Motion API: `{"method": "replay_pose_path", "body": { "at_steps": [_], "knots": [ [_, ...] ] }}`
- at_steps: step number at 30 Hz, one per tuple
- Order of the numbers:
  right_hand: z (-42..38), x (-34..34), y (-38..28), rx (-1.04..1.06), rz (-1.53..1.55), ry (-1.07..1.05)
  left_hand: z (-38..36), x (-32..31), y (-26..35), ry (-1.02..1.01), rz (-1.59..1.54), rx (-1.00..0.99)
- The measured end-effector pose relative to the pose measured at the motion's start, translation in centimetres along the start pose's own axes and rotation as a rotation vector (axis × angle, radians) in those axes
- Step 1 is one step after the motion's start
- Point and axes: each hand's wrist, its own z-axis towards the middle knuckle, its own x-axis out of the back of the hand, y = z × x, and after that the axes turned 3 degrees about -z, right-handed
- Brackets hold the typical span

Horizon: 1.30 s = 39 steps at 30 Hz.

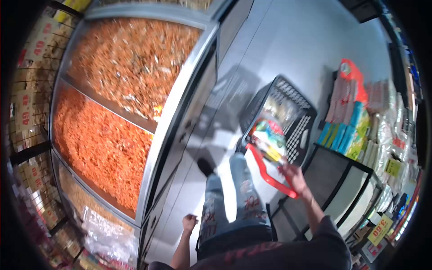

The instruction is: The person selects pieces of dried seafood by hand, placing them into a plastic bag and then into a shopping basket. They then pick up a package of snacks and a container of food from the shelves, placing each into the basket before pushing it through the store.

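My right hand [293,178] is closed at the red basket handle [265,173], its fingers curled and slightly blurred. The handle runs up to a black shopping basket [304,148] with slotted sides, on the floor ahead of my legs. Inside the basket lie a colourful printed package [268,135] and a clear plastic-wrapped item [276,110]. My left hand [190,222] hangs low beside my left thigh. Its fingers are curled in, and nothing shows in them.
On the left stands a metal-edged bin [168,103] with heaps of orange-red dried goods [103,144]. Price signs [25,110] line its far side. At right, a black-framed shelf [346,162] bears stacked packets [346,130]. Grey tiled floor [288,40] stretches ahead.
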Motion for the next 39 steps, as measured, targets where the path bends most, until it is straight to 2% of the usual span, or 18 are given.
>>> {"method": "replay_pose_path", "body": {
  "at_steps": [1,3,5,7,8,9,13,17,20,24,26,28,30,31,34,35,38,39],
  "knots": [
    [-4.0,-1.0,-2.6,0.02,0.091,-0.01,0.4,0.8,0.0,-0.031,0.063,-0.01],
    [-9.4,-3.1,-3.8,0.182,-0.315,0.049,2.0,1.7,-0.6,-0.083,0.24,-0.083],
    [-13.0,-6.8,-7.0,0.452,-0.982,0.409,1.5,2.1,2.3,-0.079,0.514,-0.235],
    [-12.1,-8.2,-4.5,0.346,-0.99,0.556,1.0,2.1,5.1,-0.052,0.688,-0.358],
    [-11.2,-8.0,-3.4,0.391,-0.976,0.607,0.9,2.2,6.2,-0.068,0.688,-0.408],
    [-9.9,-7.9,-2.1,0.319,-0.882,0.644,0.8,2.7,7.1,-0.073,0.701,-0.448],
    [-8.6,-6.8,-3.0,0.14,-0.991,0.603,2.6,2.4,9.4,-0.19,0.544,-0.554],
    [-8.4,-6.3,-3.0,0.103,-1.027,0.587,2.4,2.2,12.5,-0.224,0.655,-0.564],
    [-8.0,-5.5,-3.5,0.09,-1.044,0.592,1.3,0.7,15.7,-0.276,0.953,-0.64],
    [-7.1,-4.7,-3.5,0.138,-1.048,0.628,2.2,-2.3,19.9,-0.404,0.717,-0.53],
    [-6.5,-3.9,-3.4,0.151,-1.042,0.618,2.9,-3.9,22.6,-0.42,0.749,-0.55],
    [-5.9,-3.0,-3.2,0.159,-1.054,0.616,2.2,-5.6,25.8,-0.338,0.761,-0.484],
    [-4.8,-2.0,-2.9,0.217,-0.993,0.642,0.7,-7.4,28.9,-0.195,0.886,-0.546],
    [-4.1,-1.6,-2.7,0.22,-0.967,0.678,-0.6,-7.9,30.9,-0.244,0.875,-0.51],
    [-3.2,0.7,-4.0,0.282,-0.935,0.654,-1.8,-10.8,34.5,-0.16,0.899,-0.517],
    [-2.8,1.7,-4.8,0.24,-0.947,0.642,-2.4,-12.2,35.6,-0.146,0.885,-0.505],
    [-0.9,4.5,-6.2,0.209,-0.958,0.622,-4.1,-16.0,38.3,-0.071,0.884,-0.587],
    [-0.4,5.6,-6.6,0.191,-0.952,0.634,-4.4,-17.6,39.0,-0.106,0.921,-0.664]
  ]
}}
